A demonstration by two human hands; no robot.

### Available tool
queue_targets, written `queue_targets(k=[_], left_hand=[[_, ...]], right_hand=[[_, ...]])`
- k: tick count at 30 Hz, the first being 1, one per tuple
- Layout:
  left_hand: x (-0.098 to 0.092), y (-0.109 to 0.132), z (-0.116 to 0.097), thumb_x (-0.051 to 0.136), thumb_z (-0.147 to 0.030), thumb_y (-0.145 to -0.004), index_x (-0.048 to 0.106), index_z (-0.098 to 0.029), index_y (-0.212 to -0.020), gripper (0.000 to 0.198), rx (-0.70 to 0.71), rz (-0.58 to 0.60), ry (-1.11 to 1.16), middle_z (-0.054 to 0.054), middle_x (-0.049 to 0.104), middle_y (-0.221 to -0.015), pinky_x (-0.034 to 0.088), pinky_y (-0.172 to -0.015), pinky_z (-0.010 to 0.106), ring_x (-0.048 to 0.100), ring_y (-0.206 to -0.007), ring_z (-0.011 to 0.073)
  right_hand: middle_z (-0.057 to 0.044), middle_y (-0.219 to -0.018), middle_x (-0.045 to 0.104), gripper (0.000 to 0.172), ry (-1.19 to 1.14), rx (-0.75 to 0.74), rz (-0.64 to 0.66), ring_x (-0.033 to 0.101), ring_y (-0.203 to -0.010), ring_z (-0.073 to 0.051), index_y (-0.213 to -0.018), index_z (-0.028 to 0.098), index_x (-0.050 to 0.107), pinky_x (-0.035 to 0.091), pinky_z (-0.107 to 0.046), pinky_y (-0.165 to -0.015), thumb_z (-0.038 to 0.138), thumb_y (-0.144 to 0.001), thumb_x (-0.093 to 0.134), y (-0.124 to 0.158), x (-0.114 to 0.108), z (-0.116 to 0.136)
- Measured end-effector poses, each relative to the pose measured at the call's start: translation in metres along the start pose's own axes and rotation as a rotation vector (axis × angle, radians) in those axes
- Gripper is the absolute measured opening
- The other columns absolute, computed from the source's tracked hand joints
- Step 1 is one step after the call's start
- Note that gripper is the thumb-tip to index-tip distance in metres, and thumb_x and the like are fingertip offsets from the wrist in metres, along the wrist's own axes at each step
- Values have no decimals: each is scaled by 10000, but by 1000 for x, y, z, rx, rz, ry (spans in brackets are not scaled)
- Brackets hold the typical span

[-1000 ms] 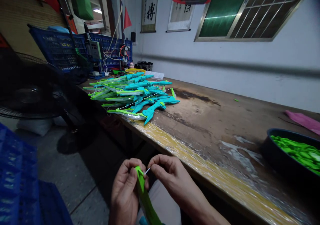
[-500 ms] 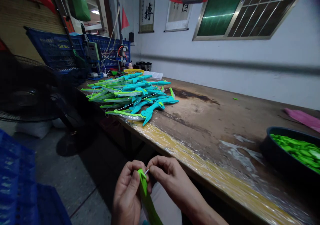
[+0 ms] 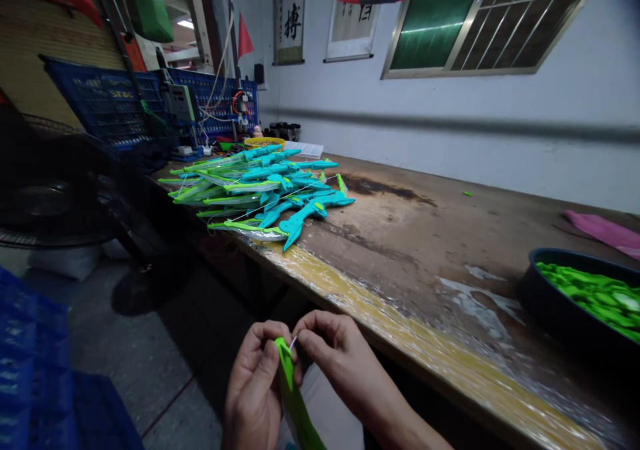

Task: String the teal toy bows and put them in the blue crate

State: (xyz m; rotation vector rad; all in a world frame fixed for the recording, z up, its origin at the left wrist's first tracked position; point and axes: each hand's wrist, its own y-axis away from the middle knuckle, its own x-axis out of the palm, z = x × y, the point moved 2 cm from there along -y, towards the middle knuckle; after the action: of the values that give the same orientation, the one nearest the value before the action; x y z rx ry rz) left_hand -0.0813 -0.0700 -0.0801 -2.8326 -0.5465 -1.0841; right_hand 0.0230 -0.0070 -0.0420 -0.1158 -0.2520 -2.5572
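Observation:
Below the table's front edge, my left hand [image 3: 256, 380] is closed around the upper end of a green toy bow limb [image 3: 295, 397], thumb pressed on its side. The limb runs down out of the picture, where a bit of turquoise shows. My right hand [image 3: 327, 350] pinches a thin white string [image 3: 293, 343] at the limb's tip, thumb against forefinger. The string's far end is hidden by the fingers. On the table beyond lies a pile of turquoise and green toy bows [image 3: 270, 183], some with strings showing.
A dark round basin [image 3: 531, 283] of green plastic parts stands on the table [image 3: 400, 237] at right, with pink cloth [image 3: 605, 232] behind it. Blue crates [image 3: 35, 357] and a fan [image 3: 45, 197] are at left. A yellow bowl [image 3: 265, 142] sits behind the pile.
Both hands keep almost the same place and grip on the limb and string. The surroundings shift slightly left as the view turns a little.

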Motion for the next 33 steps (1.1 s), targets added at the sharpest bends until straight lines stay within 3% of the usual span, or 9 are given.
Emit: queue_targets(k=[13, 17, 20, 24, 29, 31, 33], left_hand=[[-5, 1, 1, 731, -363, -843, 692, -198, -832, 170, 6, 14, 24, 10, 556, -813, 484, -556, 225, 539, -633, 124], [-10, 1, 0, 780, -354, -804, 704, -195, -831, 178, 33, -18, 35, 16, 583, -859, 506, -684, 212, 581, -717, 126], [-13, 1, 1, 819, -359, -766, 716, -199, -845, 206, -7, -53, 46, 20, 610, -887, 505, -711, 212, 594, -741, 130], [-17, 1, 3, 852, -358, -733, 717, -196, -879, 256, -59, -101, 32, 19, 648, -878, 510, -749, 228, 614, -764, 142], [-13, 1, 2, 844, -368, -757, 698, -220, -922, 265, -144, -97, 21, 5, 687, -871, 488, -768, 205, 640, -820, 142], [-9, 1, 1, 844, -385, -753, 693, -216, -910, 276, -174, -90, 27, -2, 677, -836, 476, -729, 203, 631, -782, 139], [-7, 2, 0, 845, -395, -749, 693, -210, -917, 292, -200, -86, 41, -2, 670, -820, 465, -708, 207, 617, -758, 136]], right_hand=[[-8, -608, 619, 156, 10, 10, 13, 592, -527, -144, -707, 157, 617, 481, -266, -558, 302, -759, 587, 5, 3, 1], [-24, -664, 640, 154, 234, -25, -20, 593, -638, -160, -713, 157, 654, 466, -263, -619, 253, -797, 567, 12, 6, 6], [-22, -736, 651, 155, 441, -153, -78, 596, -697, -156, -747, 172, 693, 448, -247, -646, 209, -834, 570, 17, 5, 7], [-17, -727, 627, 199, 616, -431, -51, 591, -640, -130, -844, 190, 701, 416, -226, -600, 215, -926, 522, 24, 5, 5], [-40, -837, 669, 213, 729, -533, 37, 636, -660, -143, -1180, 190, 526, 437, -217, -586, 185, -988, 434, 25, 8, -6], [-29, -813, 650, 199, 790, -601, 7, 625, -623, -140, -1170, 185, 483, 434, -221, -576, 149, -991, 407, 23, 11, -13], [-5, -746, 607, 113, 894, -703, -71, 586, -564, -131, -1040, 196, 487, 399, -225, -538, 136, -1001, 400, 20, 12, -20]])
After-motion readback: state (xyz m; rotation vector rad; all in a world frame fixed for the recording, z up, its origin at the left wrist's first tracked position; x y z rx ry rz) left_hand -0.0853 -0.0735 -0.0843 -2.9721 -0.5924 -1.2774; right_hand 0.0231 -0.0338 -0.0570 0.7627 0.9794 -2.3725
